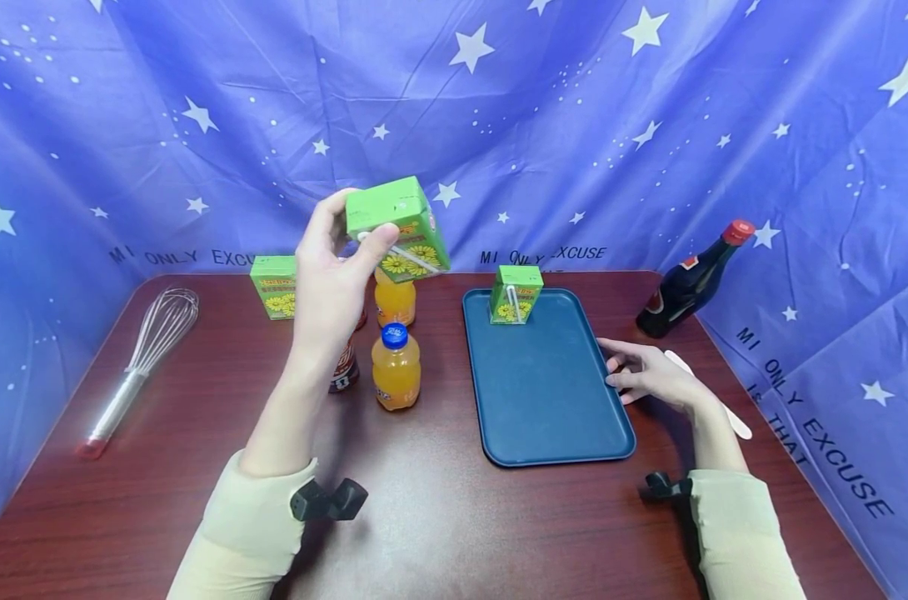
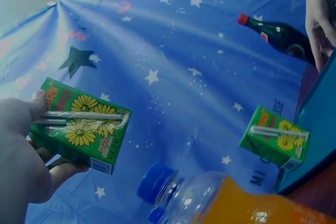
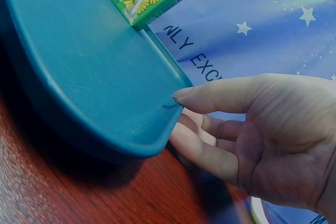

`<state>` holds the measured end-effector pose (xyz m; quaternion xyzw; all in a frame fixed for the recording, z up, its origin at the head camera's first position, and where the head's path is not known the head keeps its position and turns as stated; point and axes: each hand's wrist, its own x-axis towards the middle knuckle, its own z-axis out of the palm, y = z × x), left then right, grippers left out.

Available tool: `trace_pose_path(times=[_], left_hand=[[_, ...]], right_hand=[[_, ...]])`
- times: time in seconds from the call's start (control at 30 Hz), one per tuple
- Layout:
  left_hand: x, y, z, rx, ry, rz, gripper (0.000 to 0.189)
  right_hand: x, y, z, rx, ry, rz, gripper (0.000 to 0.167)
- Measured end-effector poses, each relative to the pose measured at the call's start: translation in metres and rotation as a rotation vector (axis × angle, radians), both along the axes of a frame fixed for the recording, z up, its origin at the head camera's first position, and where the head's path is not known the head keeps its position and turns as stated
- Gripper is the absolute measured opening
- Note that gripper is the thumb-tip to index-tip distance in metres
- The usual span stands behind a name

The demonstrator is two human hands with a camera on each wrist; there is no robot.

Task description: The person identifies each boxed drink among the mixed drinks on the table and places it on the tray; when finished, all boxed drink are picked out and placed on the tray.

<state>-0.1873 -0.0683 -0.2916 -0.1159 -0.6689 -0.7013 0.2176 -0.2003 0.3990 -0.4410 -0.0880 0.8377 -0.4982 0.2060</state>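
Observation:
My left hand holds a green drink carton with yellow flowers and a straw, raised above the bottles. The thumb and fingers clasp it from its left end, as the left wrist view shows. A matching carton stands at the far end of the blue tray. At the tray's right edge is my right hand. In the right wrist view its thumb rests on the rim and its fingers lie against the outer side, pinching the edge.
Beneath the left hand stand orange drink bottles and a dark bottle, partly hidden by the arm. Another green carton is behind them. A whisk lies left. Right are a red-capped bottle and a white utensil.

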Motion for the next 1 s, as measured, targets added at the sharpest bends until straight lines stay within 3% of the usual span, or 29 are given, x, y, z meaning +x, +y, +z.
trace_pose_path(times=[0.33, 0.67, 1.0], left_hand=[[-0.002, 0.021, -0.005, -0.046, -0.038, -0.048, 0.049], [-0.003, 0.040, -0.008, -0.056, -0.024, -0.073, 0.051], [-0.004, 0.065, -0.021, -0.056, -0.040, -0.114, 0.051]], right_hand=[[-0.001, 0.001, 0.000, 0.008, -0.002, -0.003, 0.072], [-0.004, 0.003, -0.004, 0.017, -0.008, -0.007, 0.072], [-0.004, 0.003, -0.005, 0.017, -0.006, -0.008, 0.072]])
